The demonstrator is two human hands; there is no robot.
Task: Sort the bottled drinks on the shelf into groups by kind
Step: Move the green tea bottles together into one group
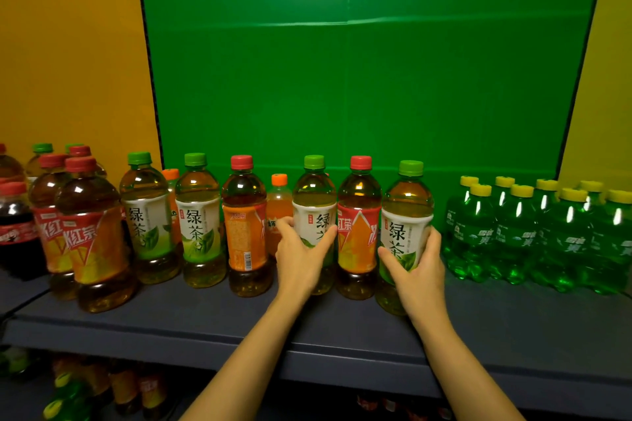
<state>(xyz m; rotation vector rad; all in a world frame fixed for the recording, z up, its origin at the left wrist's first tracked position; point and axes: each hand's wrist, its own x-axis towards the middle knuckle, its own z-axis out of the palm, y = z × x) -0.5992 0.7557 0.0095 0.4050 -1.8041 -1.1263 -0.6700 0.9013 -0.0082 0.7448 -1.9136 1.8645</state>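
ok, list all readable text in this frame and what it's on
"绿茶": white label of the green-capped bottle in the right hand, and of the other green-capped bottles, such as.
"红茶", partly cut off: red-orange label of the red-capped bottle at left.
"雪碧", small but legible: green soda bottles at right.
Cola bottle label, orange-capped bottle label, barcode digits: too blurred to read.

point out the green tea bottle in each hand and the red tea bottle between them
green tea bottle in left hand (314, 188), head view, clear shoulder
green tea bottle in right hand (398, 232), head view, label
red tea bottle (357, 239), head view, label
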